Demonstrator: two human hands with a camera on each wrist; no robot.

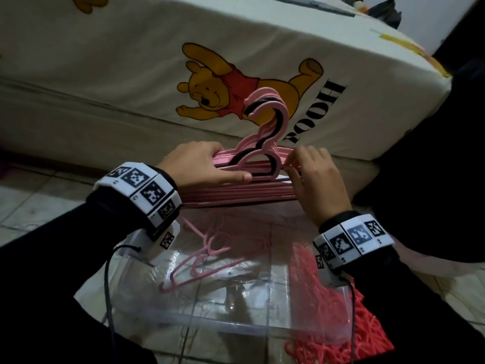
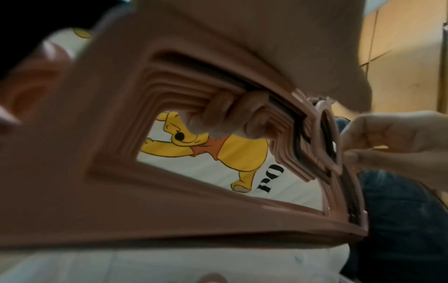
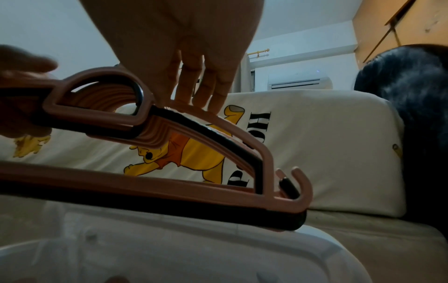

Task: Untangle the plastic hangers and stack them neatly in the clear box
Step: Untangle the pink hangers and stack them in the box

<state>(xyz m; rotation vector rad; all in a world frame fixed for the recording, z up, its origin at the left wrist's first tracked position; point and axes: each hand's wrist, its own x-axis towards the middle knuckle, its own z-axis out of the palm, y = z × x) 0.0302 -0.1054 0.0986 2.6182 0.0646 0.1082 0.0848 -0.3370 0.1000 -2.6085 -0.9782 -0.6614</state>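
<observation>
Many pink hangers (one black among them) sit bunched above the clear box, left hand clamping the bundle at nine o'clock, right hand with fingers nearly straight, squaring its three o'clock end. Aligning seems underway; next, lowering it flat toward six o'clock.

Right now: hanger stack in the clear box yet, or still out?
Out. The hanger stack is held above the clear box, gripped by the left hand, right hand fingering its edge.
</observation>
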